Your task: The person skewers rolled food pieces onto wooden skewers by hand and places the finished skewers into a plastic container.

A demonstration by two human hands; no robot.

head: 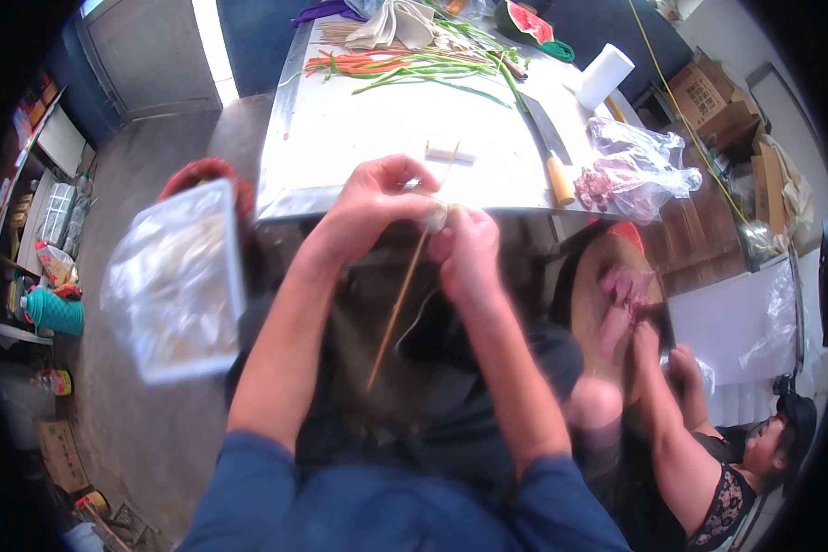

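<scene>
Just off the table's front edge, my left hand [379,196] and my right hand [470,252] meet at a small pale food piece [436,215], pinched between their fingertips. A thin bamboo skewer [401,314] runs through or beside this piece; the fingers hide which. Its long end slants down over my lap, and its tip rises above the tabletop. Beyond my fingers lies a pale roll [450,152] on the white tabletop [359,131]. Farther back are orange-red vegetable strips [366,63], long green vegetables [431,72] and folded cream sheets [397,24].
A cleaver [544,131], reddish meat pieces [593,188] beside a clear plastic bag [645,165], a white paper roll [604,76] and cut watermelon [530,24] occupy the right side. A plastic-covered white tray [186,290] stands left. At right, a person's hand [645,343] touches meat on a wooden board [590,303].
</scene>
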